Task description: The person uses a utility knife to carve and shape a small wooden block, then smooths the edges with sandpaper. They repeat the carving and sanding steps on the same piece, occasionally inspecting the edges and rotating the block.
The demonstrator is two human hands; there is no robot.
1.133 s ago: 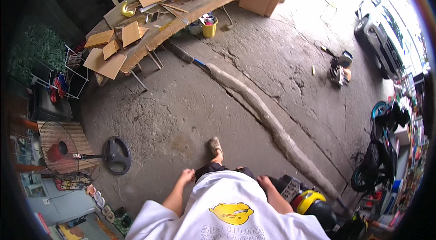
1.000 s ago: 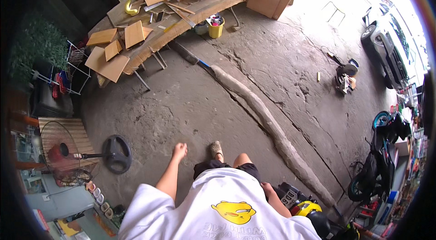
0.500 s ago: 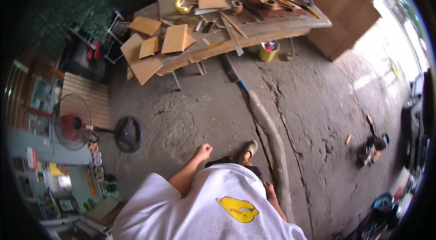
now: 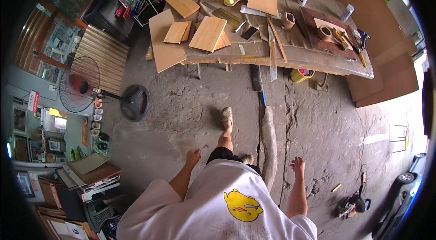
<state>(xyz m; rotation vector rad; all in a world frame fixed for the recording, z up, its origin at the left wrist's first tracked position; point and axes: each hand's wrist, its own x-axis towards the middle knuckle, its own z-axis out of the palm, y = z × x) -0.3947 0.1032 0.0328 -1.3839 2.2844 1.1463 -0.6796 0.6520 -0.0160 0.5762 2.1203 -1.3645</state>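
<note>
Right hand [image 4: 298, 164] has swung outward, loosely spread; left hand [image 4: 193, 156] curls closed; table [image 4: 255, 48] lies well ahead of both.

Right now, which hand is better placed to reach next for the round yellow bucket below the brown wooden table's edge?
Probably the right hand: it looks empty and roughly lines up with the bucket; the left hand sits farther leftward.

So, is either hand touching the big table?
No, the left hand and right hand both hang in the air, apart from the table.
</note>
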